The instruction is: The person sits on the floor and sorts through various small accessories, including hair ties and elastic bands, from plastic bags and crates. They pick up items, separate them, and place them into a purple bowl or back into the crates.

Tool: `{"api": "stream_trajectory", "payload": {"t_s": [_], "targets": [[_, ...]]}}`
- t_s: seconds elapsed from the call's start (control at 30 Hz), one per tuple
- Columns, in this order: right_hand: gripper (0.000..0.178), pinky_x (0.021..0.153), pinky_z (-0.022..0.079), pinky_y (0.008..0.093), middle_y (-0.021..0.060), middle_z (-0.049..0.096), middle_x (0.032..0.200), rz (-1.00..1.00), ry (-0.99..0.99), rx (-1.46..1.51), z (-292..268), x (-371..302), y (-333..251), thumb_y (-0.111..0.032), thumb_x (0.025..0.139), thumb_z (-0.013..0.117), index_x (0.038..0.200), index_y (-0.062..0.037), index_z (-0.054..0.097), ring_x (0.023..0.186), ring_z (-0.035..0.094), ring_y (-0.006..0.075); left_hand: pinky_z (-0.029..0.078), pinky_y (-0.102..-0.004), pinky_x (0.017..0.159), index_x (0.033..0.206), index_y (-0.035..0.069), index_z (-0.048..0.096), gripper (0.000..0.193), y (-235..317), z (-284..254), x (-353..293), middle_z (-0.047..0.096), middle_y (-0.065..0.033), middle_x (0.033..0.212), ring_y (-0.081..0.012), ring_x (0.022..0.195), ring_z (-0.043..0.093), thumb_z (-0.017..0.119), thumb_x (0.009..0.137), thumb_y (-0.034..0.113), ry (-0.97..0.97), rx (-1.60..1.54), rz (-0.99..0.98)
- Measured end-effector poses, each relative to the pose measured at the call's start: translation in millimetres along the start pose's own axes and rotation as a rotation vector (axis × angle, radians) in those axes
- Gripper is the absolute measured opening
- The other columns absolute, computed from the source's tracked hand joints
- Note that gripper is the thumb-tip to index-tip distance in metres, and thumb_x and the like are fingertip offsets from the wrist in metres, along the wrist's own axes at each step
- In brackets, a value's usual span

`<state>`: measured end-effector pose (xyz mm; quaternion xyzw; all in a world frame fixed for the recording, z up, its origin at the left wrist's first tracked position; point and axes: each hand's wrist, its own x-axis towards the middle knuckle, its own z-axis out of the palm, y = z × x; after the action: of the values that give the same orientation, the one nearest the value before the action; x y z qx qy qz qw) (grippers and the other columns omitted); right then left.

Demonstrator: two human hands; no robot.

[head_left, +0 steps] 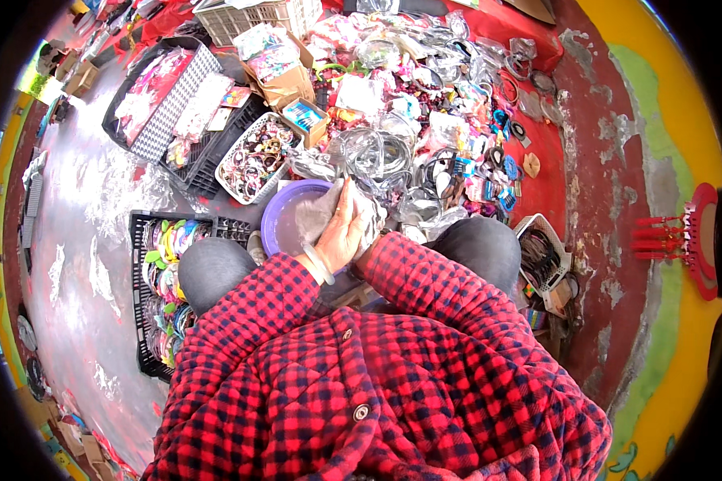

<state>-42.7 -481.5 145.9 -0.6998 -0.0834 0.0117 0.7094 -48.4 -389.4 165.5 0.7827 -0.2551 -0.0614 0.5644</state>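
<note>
Between my knees stands a purple basin (pixel 273 210) with cloudy water in it. Over its right side my two hands come together around a wet greyish cloth (pixel 316 216). My left hand (pixel 341 231), with a pale bangle at the wrist, presses its closed fingers against the cloth. Behind it is my right hand (pixel 371 228), mostly covered by the left hand and the cloth; its fingers barely show. Part of the cloth spreads out to the left over the water.
A white basket (pixel 231 181) of hair ties stands beyond the basin. Headbands fill a black crate (pixel 142 321) at left. Clear-bagged hoops (pixel 373 156) and accessories cover the red cloth (pixel 547 172) ahead. Another white basket (pixel 564 260) sits by my right knee.
</note>
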Motion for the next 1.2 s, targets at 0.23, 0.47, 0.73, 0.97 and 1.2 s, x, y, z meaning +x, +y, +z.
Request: {"api": "stream_trajectory", "payload": {"t_s": [0.23,0.47,0.73,0.97,1.2], "targets": [[0.050,0.101,0.027,0.0371,0.0131,0.039,0.130,0.160,0.060,0.249,-2.6,-1.0,6.9,-0.032,0.089,0.040,0.130,-0.0034,0.033,0.120,0.037,0.0243,0.013,-0.0369,0.108,0.137,0.000,0.022,0.053,-19.3,17.4,-1.7,0.021,-0.0239,0.141,-0.0334,0.134,0.015,0.044,0.092,0.016,-0.036,-0.044,-0.087],[0.053,0.097,0.034,0.0426,0.0133,0.048,0.123,0.433,0.060,0.892,-23.5,12.7,34.7,-0.042,0.087,0.043,0.122,-0.0026,0.044,0.113,0.046,0.0284,0.028,-0.0297,0.100,0.123,-0.002,0.046,0.037,-14.2,7.9,6.7,0.042,-0.0121,0.130,-0.0200,0.122,0.036,0.048,0.091,0.016,0.024,-0.616,-0.381],[0.055,0.087,0.042,0.0391,0.0149,0.059,0.102,0.711,1.341,0.629,-92.4,47.1,27.0,-0.050,0.087,0.038,0.106,-0.0021,0.056,0.097,0.055,0.0313,0.044,-0.0298,0.082,0.115,-0.001,0.051,0.036,-21.3,-14.8,5.3,0.056,-0.0105,0.115,-0.0198,0.103,0.055,0.051,0.090,0.024,0.264,-0.776,-0.644],[0.041,0.078,0.043,0.0366,0.0109,0.061,0.095,0.642,1.350,0.388,-122.5,56.3,117.3,-0.041,0.084,0.044,0.098,-0.0050,0.059,0.089,0.056,0.0259,0.044,-0.0272,0.077,0.110,0.001,0.054,0.031,-25.3,-16.0,-0.9,0.058,-0.0095,0.110,-0.0182,0.097,0.057,0.050,0.090,0.024,0.207,-0.872,-0.707],[0.028,0.070,0.044,0.0340,0.0069,0.063,0.088,0.521,1.409,0.536,-164.8,58.8,120.2,-0.032,0.081,0.051,0.090,-0.0080,0.063,0.081,0.058,0.0206,0.045,-0.0257,0.075,0.108,0.001,0.055,0.027,-24.4,-18.5,-0.2,0.059,-0.0099,0.107,-0.0167,0.092,0.058,0.048,0.091,0.021,0.187,-0.886,-0.759]]}}
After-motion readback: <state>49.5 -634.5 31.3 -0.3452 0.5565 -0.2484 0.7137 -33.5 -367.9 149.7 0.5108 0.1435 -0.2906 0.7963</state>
